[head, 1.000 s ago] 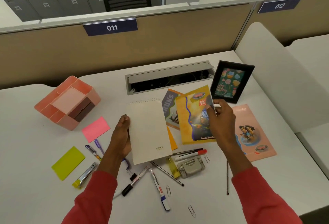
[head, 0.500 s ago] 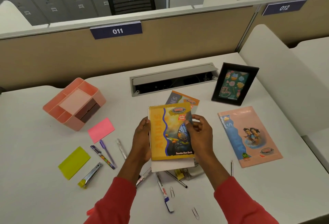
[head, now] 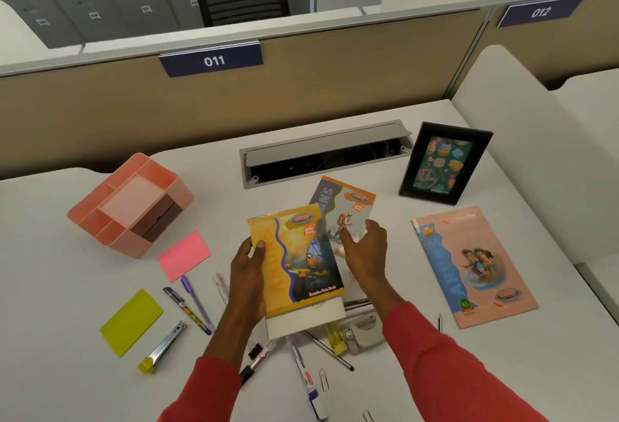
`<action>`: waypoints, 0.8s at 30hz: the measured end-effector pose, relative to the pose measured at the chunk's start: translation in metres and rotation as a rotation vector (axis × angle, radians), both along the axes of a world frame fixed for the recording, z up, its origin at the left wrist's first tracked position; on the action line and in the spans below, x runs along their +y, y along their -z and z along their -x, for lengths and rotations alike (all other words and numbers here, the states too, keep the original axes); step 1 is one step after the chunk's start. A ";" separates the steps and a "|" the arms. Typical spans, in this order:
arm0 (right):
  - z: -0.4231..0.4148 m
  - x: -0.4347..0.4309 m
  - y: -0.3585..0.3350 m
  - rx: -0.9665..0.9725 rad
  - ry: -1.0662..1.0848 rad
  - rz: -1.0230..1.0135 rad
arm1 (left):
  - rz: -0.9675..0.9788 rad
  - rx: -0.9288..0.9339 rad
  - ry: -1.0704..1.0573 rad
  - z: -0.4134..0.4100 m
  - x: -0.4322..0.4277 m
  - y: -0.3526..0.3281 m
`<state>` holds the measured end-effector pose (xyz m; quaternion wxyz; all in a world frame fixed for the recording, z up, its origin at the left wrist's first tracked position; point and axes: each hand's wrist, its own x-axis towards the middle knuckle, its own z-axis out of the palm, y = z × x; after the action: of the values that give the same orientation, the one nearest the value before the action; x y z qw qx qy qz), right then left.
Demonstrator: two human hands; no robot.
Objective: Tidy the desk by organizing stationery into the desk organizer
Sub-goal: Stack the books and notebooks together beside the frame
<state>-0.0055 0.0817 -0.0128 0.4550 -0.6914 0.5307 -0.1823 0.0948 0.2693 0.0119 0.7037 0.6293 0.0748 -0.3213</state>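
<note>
Right now the left hand (head: pixel 249 274) grips the yellow notebook (head: pixel 296 262) by its near-left edge, thumb on the cover and fingers beneath, with a white notepad (head: pixel 306 319) stacked under it so that only the pad's near strip shows. The pair is held just above the clutter of pens near the person, likely so the flat items can be squared into one pile before they are put away. The right hand (head: pixel 365 250) is loosely open, fingertips resting on the near edge of the grey-and-orange notebook (head: pixel 345 207) that lies flat on the desk (head: pixel 67 371) just right of the yellow one. I judge it is about to draw that book onto the stack.

The pink desk organizer (head: pixel 134 203) sits well to the left of the yellow notebook, its compartments apparently bare. A pink sticky pad (head: pixel 184 255), a green sticky pad (head: pixel 131 321), two pens (head: pixel 191 307) and a stapler remover (head: pixel 164 346) lie between organizer and stack; a hole punch (head: pixel 363 332) and markers lie just beneath the stack. A peach notebook (head: pixel 472 265) lies further right, beside the picture frame (head: pixel 443 163).

Half a second ago both hands clasped the stack; since then the right hand has let go and moved to the notebook behind, while the left keeps its hold.
</note>
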 end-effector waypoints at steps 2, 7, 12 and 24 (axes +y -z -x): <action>-0.015 -0.011 0.005 0.182 -0.050 0.059 | -0.011 -0.010 -0.021 -0.009 0.005 0.005; -0.046 -0.014 0.011 0.531 -0.145 0.261 | 0.001 -0.022 -0.030 -0.021 0.010 0.009; -0.059 -0.019 0.016 0.627 -0.110 0.240 | -0.015 -0.009 -0.033 -0.023 0.013 0.014; -0.051 -0.044 0.022 0.233 0.167 -0.122 | -0.057 0.013 -0.055 -0.022 0.020 0.022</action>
<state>0.0458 0.0377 -0.0344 0.4148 -0.6323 0.6457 -0.1055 0.1171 0.2897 -0.0098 0.6934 0.6448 0.1061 -0.3035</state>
